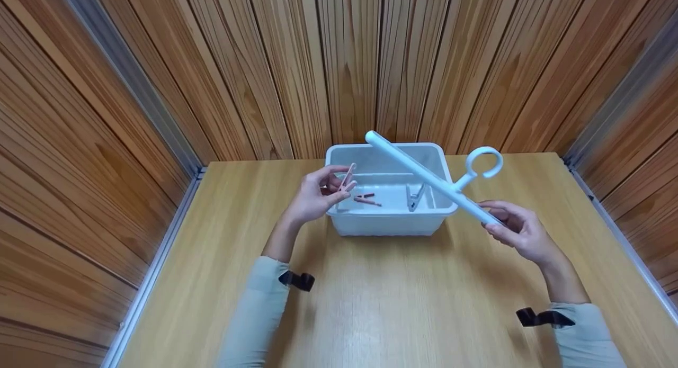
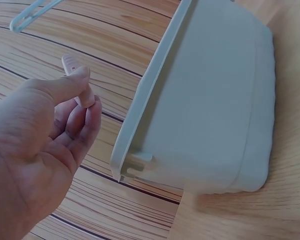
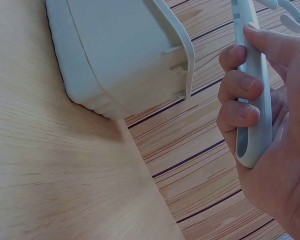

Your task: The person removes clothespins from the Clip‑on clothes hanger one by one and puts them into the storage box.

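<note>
My left hand (image 1: 316,195) pinches a pink clothespin (image 1: 347,176) between thumb and fingers, just over the left rim of a white plastic bin (image 1: 389,225). In the left wrist view the clothespin (image 2: 79,82) sticks out past the thumb. With curled fingers my right hand (image 1: 516,229) grips the lower right end of a pale blue hanger (image 1: 424,173), a straight bar with a round hook. The hanger slants up and left across the bin. Inside the bin lie another pink clothespin (image 1: 366,199) and a grey clothespin (image 1: 416,197).
The bin stands on a wooden table (image 1: 360,294), near its back edge. Behind it rises a wood-plank wall (image 1: 349,66), with more plank walls at left and right. Metal rails (image 1: 159,262) run along the table's sides. Each sleeve has a black strap (image 1: 296,280).
</note>
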